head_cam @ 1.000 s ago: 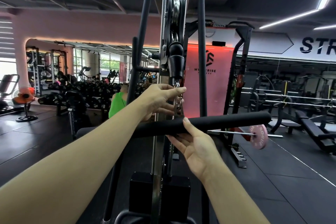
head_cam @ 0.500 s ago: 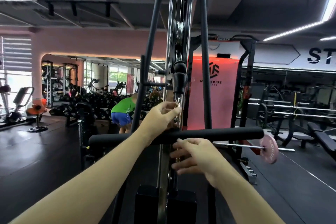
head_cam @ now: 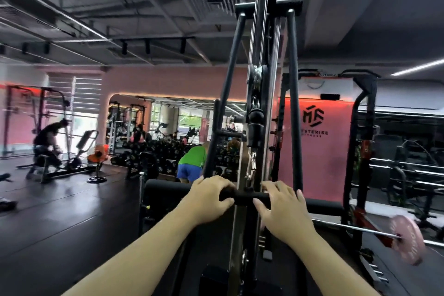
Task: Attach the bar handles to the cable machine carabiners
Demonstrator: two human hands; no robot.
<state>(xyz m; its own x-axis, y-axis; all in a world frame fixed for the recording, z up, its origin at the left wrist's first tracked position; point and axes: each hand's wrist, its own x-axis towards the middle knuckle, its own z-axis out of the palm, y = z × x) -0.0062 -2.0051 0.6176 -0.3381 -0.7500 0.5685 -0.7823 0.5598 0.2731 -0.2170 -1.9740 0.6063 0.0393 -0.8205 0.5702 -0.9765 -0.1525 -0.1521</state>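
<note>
A black padded bar handle lies level in front of the cable machine. It hangs from a silver carabiner under the black cable stopper. My left hand wraps the bar just left of its centre link. My right hand grips the bar just right of the link, fingers curled over the top. The bar's ends stick out past both hands.
The cable machine's black uprights and pulley rise straight ahead, its weight stack below. A barbell with a pink plate rests at the lower right by a rack. A person in a green shirt bends behind the machine; another trains at left.
My left hand left the carabiner and closed on the bar. My right hand turned from under the bar to over it. The view tilted upward.
</note>
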